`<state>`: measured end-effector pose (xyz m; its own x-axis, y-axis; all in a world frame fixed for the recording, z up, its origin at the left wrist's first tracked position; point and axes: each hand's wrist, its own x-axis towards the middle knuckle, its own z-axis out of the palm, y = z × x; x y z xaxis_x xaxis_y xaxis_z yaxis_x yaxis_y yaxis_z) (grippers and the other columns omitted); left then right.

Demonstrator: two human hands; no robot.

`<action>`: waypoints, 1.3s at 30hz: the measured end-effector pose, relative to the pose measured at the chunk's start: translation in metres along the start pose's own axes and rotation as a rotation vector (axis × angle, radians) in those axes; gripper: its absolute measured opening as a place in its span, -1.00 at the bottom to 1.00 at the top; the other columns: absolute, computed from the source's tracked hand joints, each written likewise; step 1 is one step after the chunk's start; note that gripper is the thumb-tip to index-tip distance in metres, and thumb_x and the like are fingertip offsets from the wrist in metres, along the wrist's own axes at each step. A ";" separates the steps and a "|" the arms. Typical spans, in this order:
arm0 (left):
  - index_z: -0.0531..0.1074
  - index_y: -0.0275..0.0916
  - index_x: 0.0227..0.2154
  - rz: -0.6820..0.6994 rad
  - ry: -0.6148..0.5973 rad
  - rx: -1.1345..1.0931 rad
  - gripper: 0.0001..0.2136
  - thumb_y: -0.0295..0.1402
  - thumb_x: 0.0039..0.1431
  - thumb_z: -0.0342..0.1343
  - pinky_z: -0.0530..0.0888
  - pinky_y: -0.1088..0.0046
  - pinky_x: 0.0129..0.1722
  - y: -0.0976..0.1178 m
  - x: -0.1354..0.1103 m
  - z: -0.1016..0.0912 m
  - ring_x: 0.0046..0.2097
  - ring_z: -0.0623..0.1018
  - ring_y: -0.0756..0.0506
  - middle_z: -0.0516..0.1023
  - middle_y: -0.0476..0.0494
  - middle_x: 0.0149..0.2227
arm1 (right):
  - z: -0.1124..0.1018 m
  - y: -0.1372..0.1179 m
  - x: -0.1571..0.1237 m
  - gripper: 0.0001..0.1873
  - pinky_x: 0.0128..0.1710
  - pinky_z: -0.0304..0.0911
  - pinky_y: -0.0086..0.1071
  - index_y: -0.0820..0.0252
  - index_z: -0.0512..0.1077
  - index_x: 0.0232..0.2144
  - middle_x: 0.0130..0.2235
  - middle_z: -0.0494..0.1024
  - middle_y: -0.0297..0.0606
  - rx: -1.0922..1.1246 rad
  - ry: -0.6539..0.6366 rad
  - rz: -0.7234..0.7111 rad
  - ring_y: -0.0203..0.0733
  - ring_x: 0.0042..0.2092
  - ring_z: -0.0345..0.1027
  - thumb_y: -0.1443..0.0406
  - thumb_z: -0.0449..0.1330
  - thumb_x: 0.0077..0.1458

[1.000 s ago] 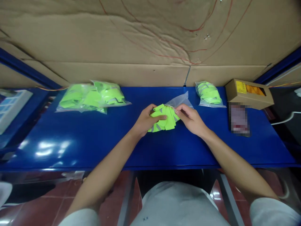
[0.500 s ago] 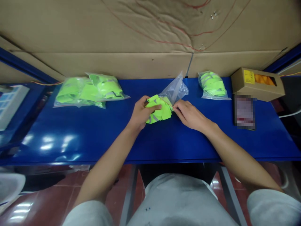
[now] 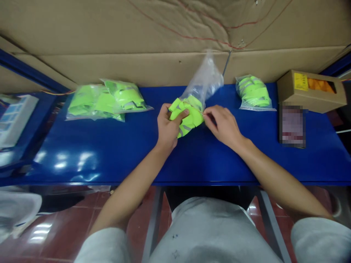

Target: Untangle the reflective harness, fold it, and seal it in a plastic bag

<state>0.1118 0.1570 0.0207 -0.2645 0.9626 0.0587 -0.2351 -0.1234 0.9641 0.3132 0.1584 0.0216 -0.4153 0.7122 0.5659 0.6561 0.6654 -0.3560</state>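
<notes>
A folded bundle of neon yellow-green reflective fabric (image 3: 193,116) with grey stripes is gripped in my left hand (image 3: 170,126), the thumb pressing on its front. Its upper right end sits in the mouth of a clear plastic bag (image 3: 203,81), which extends up and away from me. The fingertips of my right hand (image 3: 222,122) pinch the bag's edge beside the fabric. How far the bundle lies inside the bag is hard to make out.
On the blue table (image 3: 131,153), bagged neon bundles (image 3: 95,100) lie at the left and another bagged bundle (image 3: 253,93) at the right. A cardboard box (image 3: 309,91) with orange contents and a pixelated dark flat object (image 3: 292,126) are farther right. A cardboard-covered wall (image 3: 109,29) stands behind.
The clear bag now stretches higher and farther from me, its far end blurred. My left hand has tilted the fabric bundle, and both hands stay on it and the bag. The camera view has shifted slightly.
</notes>
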 end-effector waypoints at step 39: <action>0.29 -0.14 -0.25 0.006 -0.005 -0.014 -0.58 -0.18 0.16 0.49 0.59 0.45 -0.26 0.015 -0.028 0.011 -0.29 0.58 -0.02 0.48 0.04 -0.29 | 0.001 -0.040 -0.006 -0.77 -0.24 0.36 -0.24 0.06 0.30 -0.37 -0.37 0.47 -0.31 0.172 0.196 0.232 -0.19 -0.30 0.39 0.24 0.19 0.39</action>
<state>0.1264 0.1312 0.0365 -0.2613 0.9630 0.0654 -0.2468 -0.1322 0.9600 0.2890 0.1276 0.0319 -0.1273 0.8037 0.5812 0.5958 0.5304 -0.6031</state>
